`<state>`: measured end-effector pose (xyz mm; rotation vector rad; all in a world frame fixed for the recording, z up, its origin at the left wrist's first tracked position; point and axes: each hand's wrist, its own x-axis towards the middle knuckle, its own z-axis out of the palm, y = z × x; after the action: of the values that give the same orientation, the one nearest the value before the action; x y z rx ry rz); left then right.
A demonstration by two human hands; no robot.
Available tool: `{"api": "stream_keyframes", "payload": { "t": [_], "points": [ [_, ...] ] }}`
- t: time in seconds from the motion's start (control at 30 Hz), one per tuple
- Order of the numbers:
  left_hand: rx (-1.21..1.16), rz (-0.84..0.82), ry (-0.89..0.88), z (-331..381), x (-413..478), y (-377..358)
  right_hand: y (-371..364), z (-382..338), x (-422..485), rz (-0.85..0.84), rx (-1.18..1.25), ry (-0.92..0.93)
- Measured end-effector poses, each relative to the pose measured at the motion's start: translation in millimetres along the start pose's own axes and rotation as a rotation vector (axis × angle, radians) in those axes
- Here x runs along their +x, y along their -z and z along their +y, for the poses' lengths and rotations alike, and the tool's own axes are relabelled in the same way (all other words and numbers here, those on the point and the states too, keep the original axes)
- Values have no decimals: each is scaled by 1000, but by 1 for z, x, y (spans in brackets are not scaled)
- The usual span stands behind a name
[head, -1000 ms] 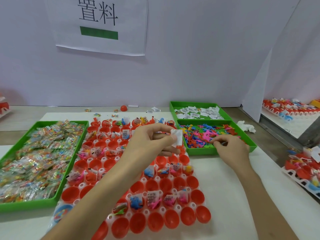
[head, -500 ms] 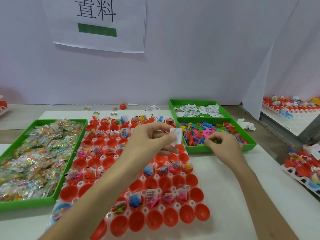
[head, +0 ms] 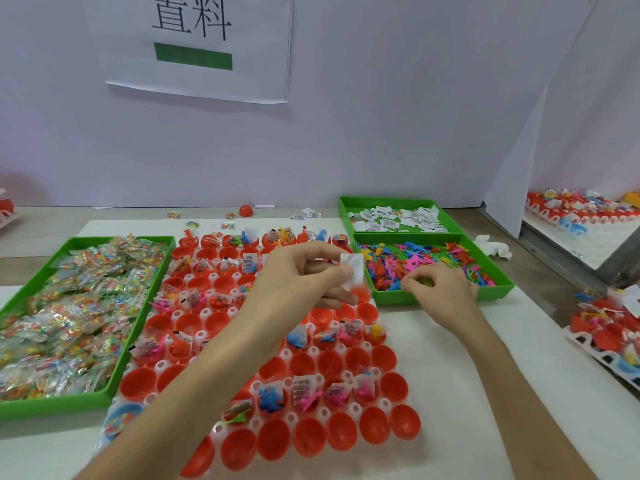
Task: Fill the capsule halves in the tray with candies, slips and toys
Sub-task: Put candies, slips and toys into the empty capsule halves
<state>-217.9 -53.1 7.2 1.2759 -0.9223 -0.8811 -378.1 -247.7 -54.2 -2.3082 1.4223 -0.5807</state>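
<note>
Centre: a white tray (head: 194, 308) holding rows of red capsule halves (head: 401, 386), lying on a white table (head: 467, 393). Many halves in the far and middle rows hold a printed slip, a small toy, or both; the whole near row and several halves elsewhere are bare.

Left hand (head: 301, 280): raised over the far right part of the tray, thumb and forefinger pinched on a white slip (head: 352, 273) that stands up from the fingertips beside the toy bin's left wall. A blurred red shape shows just below the slip; what it is cannot be told.

Right hand (head: 441, 294): at the near left corner of the toy bin (head: 498, 287), fingers curled inward. Something small and yellowish shows between the fingertips, but whether they are closed on it cannot be told.

Toy bin: green, right of the tray, filled with small plastic toys (head: 415, 261) in pink, blue, orange and green.

Slip bin (head: 346, 209): green, touching the far side of the toy bin, holding loose folded slips (head: 398, 218).

Candy bin (head: 114, 386): green, left of the tray, heaped with clear candy packets (head: 69, 306).

Far edge: one loose red half (head: 246, 210), a few stray candies and slips.

Wall: a paper sign (head: 197, 46) with printed characters and a green bar.
</note>
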Motion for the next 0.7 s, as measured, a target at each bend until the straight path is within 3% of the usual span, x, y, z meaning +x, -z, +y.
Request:
{"api": "stream_keyframes", "payload": {
  "t": [0.33, 0.7],
  "points": [
    [5, -2, -2, 1, 0, 0, 4, 3, -4, 248, 381, 132],
    [14, -1, -2, 2, -1, 0, 0, 6, 0, 289, 413, 108]
  ]
}}
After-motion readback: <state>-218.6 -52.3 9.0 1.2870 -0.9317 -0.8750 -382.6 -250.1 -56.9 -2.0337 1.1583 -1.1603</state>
